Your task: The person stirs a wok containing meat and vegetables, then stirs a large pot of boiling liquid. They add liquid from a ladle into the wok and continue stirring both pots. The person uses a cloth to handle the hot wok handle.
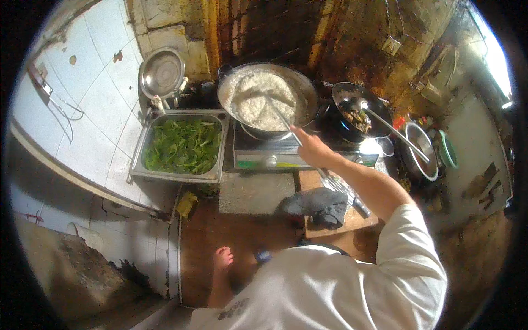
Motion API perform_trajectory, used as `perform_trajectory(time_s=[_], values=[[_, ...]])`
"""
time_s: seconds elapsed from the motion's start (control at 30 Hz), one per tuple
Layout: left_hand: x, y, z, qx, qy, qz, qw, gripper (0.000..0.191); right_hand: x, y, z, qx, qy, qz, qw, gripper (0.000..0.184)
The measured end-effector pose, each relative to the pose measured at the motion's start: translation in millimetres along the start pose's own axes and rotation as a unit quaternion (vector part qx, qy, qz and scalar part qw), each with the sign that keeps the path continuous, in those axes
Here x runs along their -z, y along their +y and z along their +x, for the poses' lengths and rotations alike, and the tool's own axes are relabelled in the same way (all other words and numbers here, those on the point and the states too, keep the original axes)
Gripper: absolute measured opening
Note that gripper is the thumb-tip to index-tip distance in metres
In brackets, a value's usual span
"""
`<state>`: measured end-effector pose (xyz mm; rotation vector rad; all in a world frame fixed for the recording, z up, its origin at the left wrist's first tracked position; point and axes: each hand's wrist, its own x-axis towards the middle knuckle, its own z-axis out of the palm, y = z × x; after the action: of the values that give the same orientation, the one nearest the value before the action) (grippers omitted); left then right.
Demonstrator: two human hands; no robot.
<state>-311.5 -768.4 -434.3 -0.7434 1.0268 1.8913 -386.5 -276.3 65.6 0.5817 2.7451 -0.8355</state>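
My right hand (310, 147) grips the metal handle of a long utensil (280, 115), whose head is sunk in a pale, frothy or grainy mass (264, 97) in a large wok (307, 84). The wok sits over the left side of a gas stove (251, 159). My left hand (223, 257) hangs low at my side, with loosely curled fingers and nothing seen in it. To the right on the stove stands a smaller dark wok (381, 103) with cooked food (358, 119) and a metal ladle (396, 132) lying across its edge.
Leafy greens (183, 146) fill the metal sink (138, 159) at left. A dark grey cloth (315, 204) lies over a wooden board (338, 229), near a knife-like handle (361, 207). Right of the stove are a metal bowl (433, 177) and a green-rimmed bowl (449, 148). A steel basin (163, 72) leans at the wall.
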Motion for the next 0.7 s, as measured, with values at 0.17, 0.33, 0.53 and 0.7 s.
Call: perform_trajectory(time_s=[0.17,0.33,0.53,0.7], values=[[23.1,4.3,1.2,0.108,-0.325,-0.139,0.929,0.015,-2.5,36.7,-61.9,0.021,0.016,-0.028,0.999,0.074],[13.9,-12.7,-9.5,0.031,-0.010,-0.024,0.999,0.021,-16.4,30.1,-66.1,-0.008,0.003,-0.035,0.999,0.075],[13.9,-13.5,-24.2,0.073,0.040,0.203,0.976,0.020,-16.7,63.4,-77.4,0.015,0.022,0.313,0.949,0.067],[54.2,-27.8,-35.1,0.017,0.072,0.086,0.994,0.023,-30.9,123.4,-95.1,-0.024,0.134,0.438,0.889,0.061]])
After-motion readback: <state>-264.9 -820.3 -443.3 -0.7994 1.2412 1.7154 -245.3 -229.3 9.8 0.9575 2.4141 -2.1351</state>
